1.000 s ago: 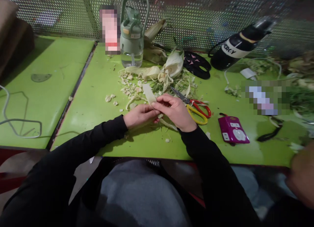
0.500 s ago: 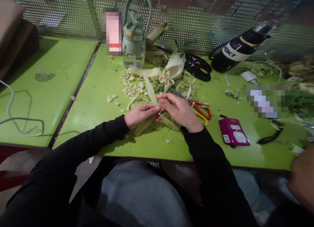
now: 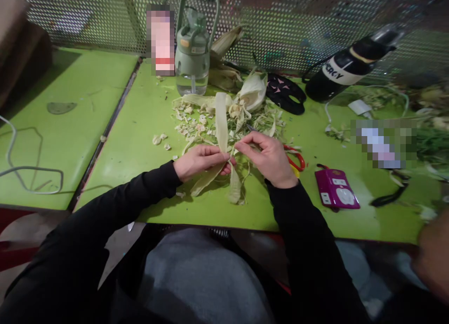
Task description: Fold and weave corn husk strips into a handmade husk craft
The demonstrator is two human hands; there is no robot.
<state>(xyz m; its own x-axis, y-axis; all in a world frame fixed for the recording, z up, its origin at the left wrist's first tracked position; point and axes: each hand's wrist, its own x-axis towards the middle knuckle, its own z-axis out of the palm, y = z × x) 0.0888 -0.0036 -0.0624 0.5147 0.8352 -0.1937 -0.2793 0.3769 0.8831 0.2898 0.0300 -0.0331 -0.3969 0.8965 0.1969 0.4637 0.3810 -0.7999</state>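
Pale corn husk strips [image 3: 221, 123] are pinched in my left hand [image 3: 201, 161]; one strip stands upright above the fingers, and others hang below towards the table. Just to the right, my right hand [image 3: 271, 158] has thumb and forefinger closed on a thin end at the same husk bundle. The spot where the strips meet is partly covered by my left fingers. Behind the hands lies a heap of cut husk scraps [image 3: 196, 127], with a larger pale husk [image 3: 253, 92] on it. Scissors with red and yellow handles [image 3: 298, 159] lie partly behind my right hand.
A green water bottle [image 3: 192, 57] and more dry husks [image 3: 224, 76] stand by the mesh screen. On the right are a tilted black bottle [image 3: 338, 71], a black patterned item [image 3: 286, 94] and a purple socket box [image 3: 337, 189]. Part of another person shows at the right edge.
My right hand has moved slightly right, away from my left, drawing out a thin piece. The upper husk strip stands straighter, and a lower strip now hangs down.
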